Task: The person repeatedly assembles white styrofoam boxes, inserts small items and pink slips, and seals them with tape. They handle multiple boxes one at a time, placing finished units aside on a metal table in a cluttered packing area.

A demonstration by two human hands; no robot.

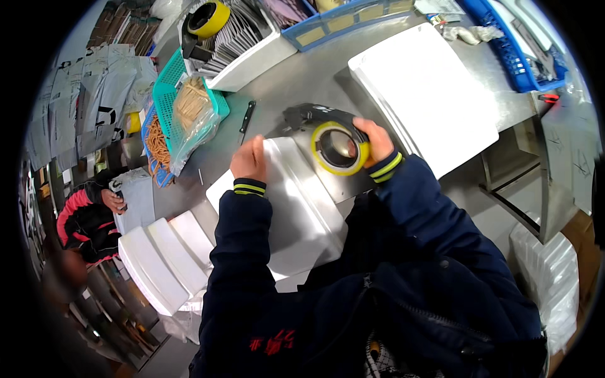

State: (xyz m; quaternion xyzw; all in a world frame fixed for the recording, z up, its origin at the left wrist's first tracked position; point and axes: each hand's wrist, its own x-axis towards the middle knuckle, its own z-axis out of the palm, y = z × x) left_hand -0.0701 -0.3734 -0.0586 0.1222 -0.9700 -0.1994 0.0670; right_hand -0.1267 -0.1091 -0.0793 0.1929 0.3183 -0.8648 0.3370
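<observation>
My right hand [377, 143] is closed on a black tape dispenser [334, 114] that carries a roll of yellow-edged tape [341, 148]. The dispenser is just right of a white foam box [296, 208], which lies tilted in front of me across the near edge of the metal table. At the box's far left edge my left hand [249, 160] is closed, its fingers curled against the foam. The fingertips of both hands are partly hidden, and the right hand is slightly blurred.
Stacked white foam boxes [167, 261] stand left, a large white foam piece [428, 94] right. Beyond my left hand are a black-handled knife [248, 117] and a green basket [165, 79]. Blue crates [343, 24] line the back. Another person's hand [114, 201] is far left.
</observation>
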